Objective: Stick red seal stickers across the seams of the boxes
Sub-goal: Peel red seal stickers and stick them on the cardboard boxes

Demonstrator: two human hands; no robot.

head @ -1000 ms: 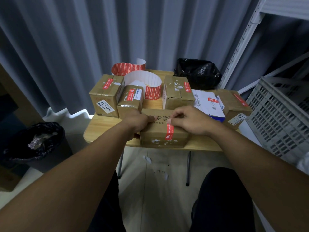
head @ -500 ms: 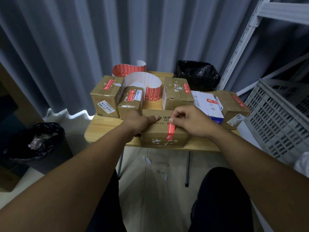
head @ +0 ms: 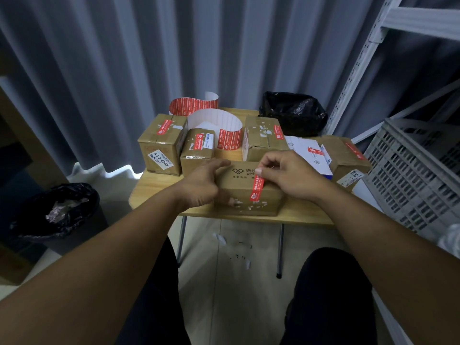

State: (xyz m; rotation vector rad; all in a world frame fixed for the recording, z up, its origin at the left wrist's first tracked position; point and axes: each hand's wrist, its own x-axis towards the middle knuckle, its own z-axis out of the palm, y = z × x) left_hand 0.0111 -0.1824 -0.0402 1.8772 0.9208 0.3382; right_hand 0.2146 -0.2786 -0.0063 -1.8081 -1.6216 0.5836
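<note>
At the tabletop's [head: 154, 192] front edge, our left hand [head: 201, 180] opens off the box [head: 236, 192]
Our right hand [head: 286, 175] pinches the red seal sticker [head: 257, 189]; seal looks nearly set.

The right hand [head: 291, 178] covers the right part of the top of the front brown cardboard box [head: 239, 192] and cuts short its printed logo line. The upper end of the red seal sticker [head: 257, 189] lies hidden under that thumb. The left hand [head: 201, 185], slightly blurred, hides the box's left end. The sticker's print is too small to read. The grey slatted plastic crate [head: 418, 175] and the white perforated metal shelf frame [head: 408, 21] run off the right edge.
</note>
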